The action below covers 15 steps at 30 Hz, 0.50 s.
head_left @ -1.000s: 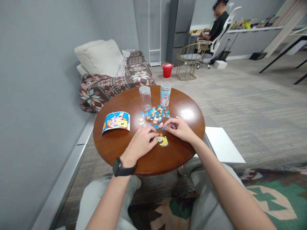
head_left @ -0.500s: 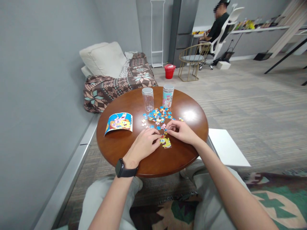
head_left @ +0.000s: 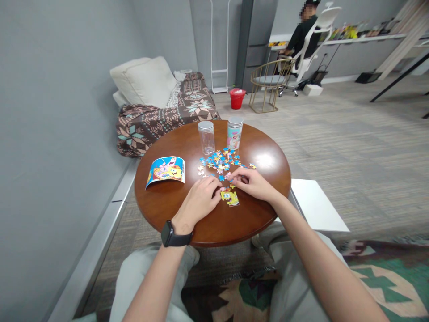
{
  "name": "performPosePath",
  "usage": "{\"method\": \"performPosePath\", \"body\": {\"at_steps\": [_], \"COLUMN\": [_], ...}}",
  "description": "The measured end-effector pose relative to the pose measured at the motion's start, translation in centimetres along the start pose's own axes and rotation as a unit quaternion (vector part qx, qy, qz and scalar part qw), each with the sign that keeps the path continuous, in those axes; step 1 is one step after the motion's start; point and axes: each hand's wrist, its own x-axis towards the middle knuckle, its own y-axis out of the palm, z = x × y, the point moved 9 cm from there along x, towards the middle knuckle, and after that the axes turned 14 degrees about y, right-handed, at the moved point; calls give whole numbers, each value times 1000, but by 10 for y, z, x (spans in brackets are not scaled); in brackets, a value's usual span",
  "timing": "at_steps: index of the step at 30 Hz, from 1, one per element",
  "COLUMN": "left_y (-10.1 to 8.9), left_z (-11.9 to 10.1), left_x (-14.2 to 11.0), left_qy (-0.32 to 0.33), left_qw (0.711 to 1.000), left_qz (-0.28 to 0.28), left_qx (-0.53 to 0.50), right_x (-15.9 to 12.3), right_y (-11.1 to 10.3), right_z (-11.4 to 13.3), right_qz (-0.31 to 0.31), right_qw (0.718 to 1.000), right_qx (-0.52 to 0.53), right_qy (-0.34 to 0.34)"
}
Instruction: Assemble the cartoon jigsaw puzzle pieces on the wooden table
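Observation:
A small joined section of jigsaw puzzle [head_left: 230,197] with a yellow cartoon face lies near the middle of the round table. At its left edge, the thumb and bent fingers of my left hand [head_left: 203,195] grip the section. My right hand [head_left: 249,182] is just above and right of it, fingers curled in a pinch round a small puzzle piece that they mostly hide. Beyond both hands spreads a pile of loose puzzle pieces [head_left: 219,160], blue, yellow and pink. A curved picture sheet [head_left: 166,170] with the cartoon print rests to the left.
A clear jar [head_left: 207,139] and a printed jar [head_left: 234,134], both silver-lidded, stand behind the pile on the brown table [head_left: 161,205]. A covered sofa [head_left: 161,120] is beyond. Farther off, a person [head_left: 303,38] sits near a red bucket [head_left: 237,98].
My view has shifted slightly left, moving the scene rightward in the picture. My right fingers have shifted a little over the nearby pieces; my left hand stays by the joined section.

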Motion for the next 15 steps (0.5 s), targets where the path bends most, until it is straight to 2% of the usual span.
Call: {"method": "performPosePath", "body": {"at_steps": [4, 15], "left_y": [0, 1], "left_z": [5, 2], "left_x": [-1, -1], "left_qy": [-14, -2], "left_qw": [1000, 1000], "left_qz": [-3, 3], "left_qx": [24, 15], "right_x": [1, 1], "right_y": [0, 3], "right_z": [-3, -4], "right_qz": [-2, 8], "right_qw": [1000, 1000], "right_qx": [4, 2], "right_qy": [5, 16]}}
